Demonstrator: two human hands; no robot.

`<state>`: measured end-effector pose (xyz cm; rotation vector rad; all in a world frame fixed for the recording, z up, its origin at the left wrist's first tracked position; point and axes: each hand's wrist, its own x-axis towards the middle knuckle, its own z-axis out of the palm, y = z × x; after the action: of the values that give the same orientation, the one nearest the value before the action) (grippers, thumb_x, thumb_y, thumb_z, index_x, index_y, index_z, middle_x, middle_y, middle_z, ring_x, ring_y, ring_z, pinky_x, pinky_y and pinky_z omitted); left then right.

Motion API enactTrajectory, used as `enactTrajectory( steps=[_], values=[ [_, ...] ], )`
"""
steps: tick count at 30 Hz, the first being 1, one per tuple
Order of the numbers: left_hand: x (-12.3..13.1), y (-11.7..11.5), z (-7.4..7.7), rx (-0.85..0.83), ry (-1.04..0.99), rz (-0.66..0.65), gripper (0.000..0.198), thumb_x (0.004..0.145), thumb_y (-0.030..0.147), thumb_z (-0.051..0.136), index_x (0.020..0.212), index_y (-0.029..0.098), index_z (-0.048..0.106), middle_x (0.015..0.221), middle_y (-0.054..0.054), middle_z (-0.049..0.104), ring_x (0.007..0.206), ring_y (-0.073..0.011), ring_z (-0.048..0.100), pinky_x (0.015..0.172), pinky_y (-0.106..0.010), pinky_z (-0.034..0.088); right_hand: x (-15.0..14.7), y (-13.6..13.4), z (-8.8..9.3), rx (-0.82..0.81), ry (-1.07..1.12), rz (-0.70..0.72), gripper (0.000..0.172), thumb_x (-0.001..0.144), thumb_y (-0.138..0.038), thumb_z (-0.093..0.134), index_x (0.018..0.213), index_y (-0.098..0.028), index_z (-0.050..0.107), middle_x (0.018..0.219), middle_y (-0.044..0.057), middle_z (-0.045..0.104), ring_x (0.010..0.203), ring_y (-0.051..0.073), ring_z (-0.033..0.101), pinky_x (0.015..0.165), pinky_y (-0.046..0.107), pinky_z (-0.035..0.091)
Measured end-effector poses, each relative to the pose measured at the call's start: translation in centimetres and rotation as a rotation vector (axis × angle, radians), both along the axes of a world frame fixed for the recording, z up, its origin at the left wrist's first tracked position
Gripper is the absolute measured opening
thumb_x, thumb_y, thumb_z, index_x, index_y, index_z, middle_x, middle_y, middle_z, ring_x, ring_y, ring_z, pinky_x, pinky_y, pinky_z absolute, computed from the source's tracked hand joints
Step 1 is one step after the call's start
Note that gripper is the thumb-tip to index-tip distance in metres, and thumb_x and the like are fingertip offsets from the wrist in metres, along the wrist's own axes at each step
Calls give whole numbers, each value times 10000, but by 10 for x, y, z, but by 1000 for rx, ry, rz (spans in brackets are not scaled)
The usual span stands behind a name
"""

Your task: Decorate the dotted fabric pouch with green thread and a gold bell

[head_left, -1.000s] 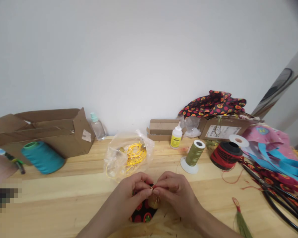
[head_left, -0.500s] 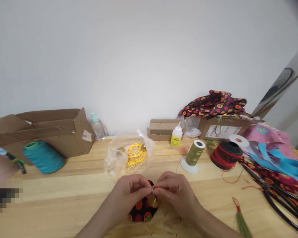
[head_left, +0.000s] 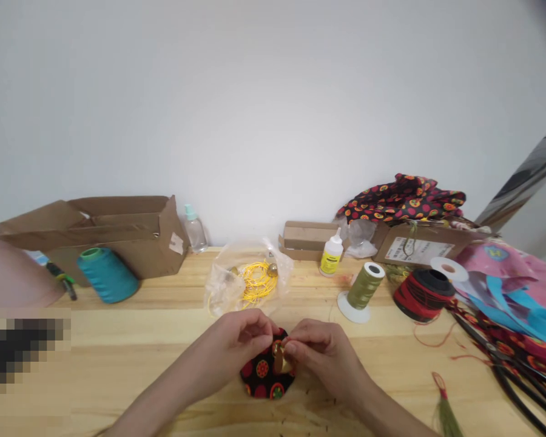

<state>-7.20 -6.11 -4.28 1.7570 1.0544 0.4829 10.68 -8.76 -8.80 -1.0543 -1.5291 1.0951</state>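
Note:
My left hand is closed in a pinch at the upper edge of a small black fabric piece printed with red and orange fruit shapes. Beside it my right hand pinches a shiny gold bell by its top, over the fabric's right side. A bit of red shows at the right fingertips, too small to make out. The fabric lies on the wooden table; whether it is joined to the bell is hidden.
Ahead lies a clear plastic bag with yellow cord and bells. Behind stand a glue bottle, olive thread and a red cord spool. Scissors and a tassel are right; teal thread is left.
My fingertips have moved slightly apart; the left ones no longer meet the right at the bell's top. The bell has turned. The view has swung a little left.

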Motion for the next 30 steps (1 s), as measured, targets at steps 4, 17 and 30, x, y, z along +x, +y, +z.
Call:
enactTrajectory(
  steps=[4, 17, 30],
  values=[
    [1, 6, -2, -46, -72, 5, 135, 724, 266, 517, 724, 146, 579, 867, -49, 636, 737, -151, 537, 642, -245, 401, -2, 0, 5, 1, 5, -2, 142, 680, -287, 618, 659, -177, 704, 603, 33, 616, 579, 129, 551, 547, 230, 437],
    [-3, 17, -16, -216, -382, 10, 186, 651, 290, 642, 687, 111, 606, 651, -12, 621, 571, -84, 510, 544, -191, 365, -8, 8, 23, -152, -159, 5, 120, 636, -240, 627, 634, -149, 704, 586, 29, 663, 531, 128, 542, 497, 222, 412],
    [-12, 15, -34, -209, -409, 32, 227, 678, 340, 601, 678, 126, 528, 572, 33, 539, 504, -59, 446, 497, -186, 335, -21, 14, 8, -118, -67, 31, 182, 694, -311, 600, 669, -159, 696, 619, 29, 645, 553, 121, 545, 525, 222, 428]
  ],
)
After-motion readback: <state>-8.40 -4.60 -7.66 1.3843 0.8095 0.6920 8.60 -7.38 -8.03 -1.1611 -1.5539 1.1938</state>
